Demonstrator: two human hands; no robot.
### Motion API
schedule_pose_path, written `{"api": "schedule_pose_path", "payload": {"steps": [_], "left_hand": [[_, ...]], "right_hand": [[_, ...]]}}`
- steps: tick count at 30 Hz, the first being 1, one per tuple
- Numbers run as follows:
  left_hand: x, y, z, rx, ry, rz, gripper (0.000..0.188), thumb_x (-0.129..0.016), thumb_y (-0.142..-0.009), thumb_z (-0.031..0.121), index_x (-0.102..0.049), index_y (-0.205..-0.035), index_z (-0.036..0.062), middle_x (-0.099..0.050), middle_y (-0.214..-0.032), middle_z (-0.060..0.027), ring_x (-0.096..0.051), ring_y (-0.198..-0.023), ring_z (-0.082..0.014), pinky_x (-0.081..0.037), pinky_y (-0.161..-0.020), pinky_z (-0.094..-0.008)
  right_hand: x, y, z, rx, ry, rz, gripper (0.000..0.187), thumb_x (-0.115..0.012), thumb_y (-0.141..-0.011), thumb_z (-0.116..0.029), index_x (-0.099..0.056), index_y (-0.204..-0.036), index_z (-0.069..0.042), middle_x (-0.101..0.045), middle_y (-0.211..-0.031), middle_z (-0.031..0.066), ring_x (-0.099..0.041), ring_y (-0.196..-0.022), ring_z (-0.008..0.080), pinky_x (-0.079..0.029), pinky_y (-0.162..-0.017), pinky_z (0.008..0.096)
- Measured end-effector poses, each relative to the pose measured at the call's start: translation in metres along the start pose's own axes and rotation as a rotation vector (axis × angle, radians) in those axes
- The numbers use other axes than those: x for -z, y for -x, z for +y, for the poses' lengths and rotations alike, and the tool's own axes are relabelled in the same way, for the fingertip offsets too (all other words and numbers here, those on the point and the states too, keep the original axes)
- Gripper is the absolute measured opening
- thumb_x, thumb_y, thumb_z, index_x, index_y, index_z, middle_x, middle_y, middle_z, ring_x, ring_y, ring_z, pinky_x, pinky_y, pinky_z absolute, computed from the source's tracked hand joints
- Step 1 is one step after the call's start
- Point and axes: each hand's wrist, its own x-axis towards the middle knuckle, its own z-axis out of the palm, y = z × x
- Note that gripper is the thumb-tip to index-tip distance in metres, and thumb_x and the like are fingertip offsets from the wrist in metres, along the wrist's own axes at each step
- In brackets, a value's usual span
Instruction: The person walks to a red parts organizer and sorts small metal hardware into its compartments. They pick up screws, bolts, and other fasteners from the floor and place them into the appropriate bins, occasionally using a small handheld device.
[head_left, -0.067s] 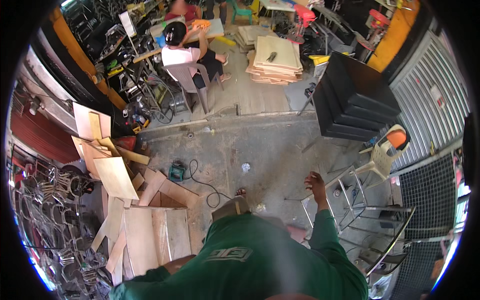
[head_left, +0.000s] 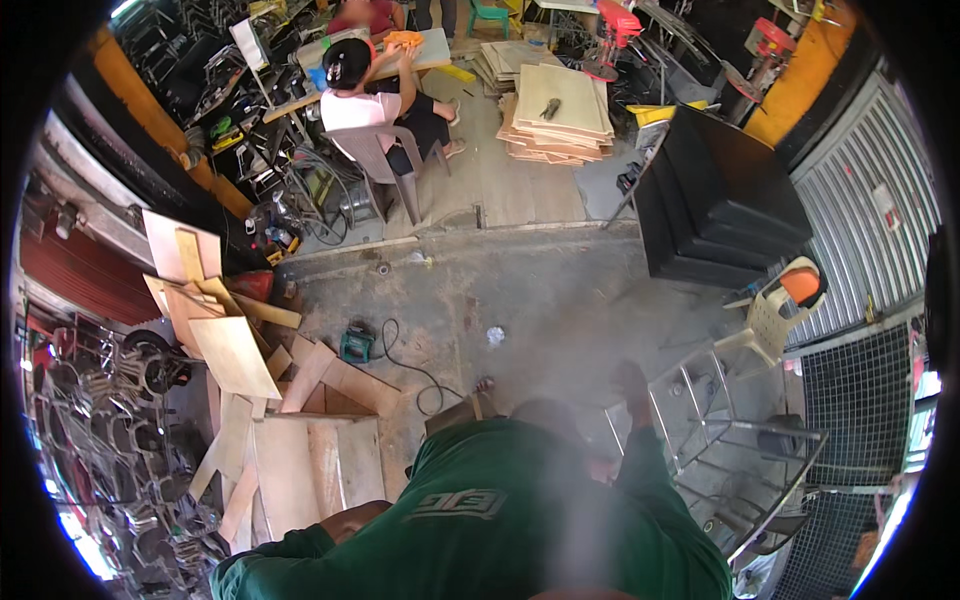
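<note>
A pale haze drifts in front of my right hand (head_left: 630,382), which is raised ahead of my right side. Its fingers are blurred behind the haze, so what it holds, if anything, is hidden. The metal frame (head_left: 690,385) with thin bars stands just beside it. My left arm is bent at my side; only bare skin past the green sleeve (head_left: 310,540) shows, and the fingers of my left hand are out of sight. Cut plywood boards (head_left: 285,460) lie closest to that arm. A green power tool (head_left: 356,345) with a dark cord rests on the floor.
A person (head_left: 365,100) sits on a grey plastic chair (head_left: 385,165) at a table, handling something orange. Stacked plywood sheets (head_left: 560,105) and large black padded blocks (head_left: 715,200) stand ahead. At right is a beige chair (head_left: 765,325); metal parts (head_left: 110,450) crowd the left.
The haze has thickened and spread over my right hand, which was clearer with bent fingers before. The view has shifted slightly.
</note>
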Motion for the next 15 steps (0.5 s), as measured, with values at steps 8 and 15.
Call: {"api": "schedule_pose_path", "payload": {"steps": [8,15], "left_hand": [[0.259,-0.05,0.088,-0.007,0.05,0.085,0.043,-0.062,-0.095,0.044,-0.069,-0.124,0.0139,-0.07,-0.124,-0.021,-0.066,-0.118,-0.0367,-0.052,-0.098,-0.0503],[0.512,-0.116,0.183,0.012,0.068,0.291,0.042,-0.062,-0.095,0.043,-0.069,-0.123,0.0134,-0.07,-0.124,-0.0219,-0.066,-0.117,-0.0373,-0.052,-0.097,-0.0504]], "right_hand": [[-0.01,-0.062,0.136,-0.348,0.127,0.18,0.027,-0.058,-0.1,-0.033,-0.066,-0.094,-0.008,-0.066,-0.074,0.006,-0.063,-0.062,0.0215,-0.049,-0.053,0.0404],[-0.059,-0.319,0.034,0.512,0.934,-0.113,0.04,-0.056,-0.099,-0.046,-0.064,-0.087,-0.009,-0.063,-0.063,0.0095,-0.064,-0.061,0.0317,-0.051,-0.06,0.0496]]}}
